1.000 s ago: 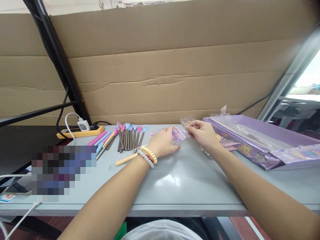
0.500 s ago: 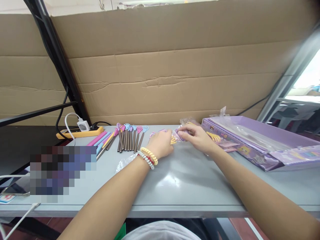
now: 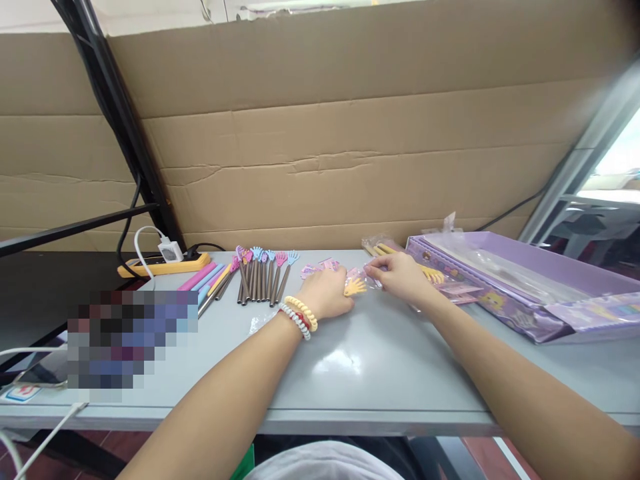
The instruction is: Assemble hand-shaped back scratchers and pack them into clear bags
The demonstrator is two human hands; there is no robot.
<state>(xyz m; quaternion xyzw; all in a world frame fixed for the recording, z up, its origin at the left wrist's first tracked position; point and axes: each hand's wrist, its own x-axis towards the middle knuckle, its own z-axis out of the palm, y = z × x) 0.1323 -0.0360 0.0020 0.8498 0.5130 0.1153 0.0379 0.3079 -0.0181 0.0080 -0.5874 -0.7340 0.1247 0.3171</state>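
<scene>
My left hand (image 3: 327,293), with coiled bands at the wrist, is closed beside a yellow hand-shaped piece (image 3: 355,287); what its fingers hold is hidden. My right hand (image 3: 400,275) pinches the edge of a clear plastic wrapper (image 3: 373,275). Small pink and purple cards (image 3: 320,267) lie just beyond my left hand. More yellow hand-shaped pieces (image 3: 432,274) in clear wrapping are behind and right of my right hand. Left of my hands, several metal sticks with pink, blue and purple hand-shaped heads (image 3: 263,277) lie in a row.
An open purple box (image 3: 520,293) with plastic inside stands at the right. Pink, blue and yellow tubes (image 3: 205,279) lie at the left, near an orange power strip (image 3: 165,265). A clear wrapper (image 3: 260,323) lies by my left wrist. Cardboard (image 3: 340,147) lines the back.
The yellow hand-shaped piece by my left hand now shows more fully. My right hand has moved slightly right, and more of the pink cards is visible. The view has shifted a little.
</scene>
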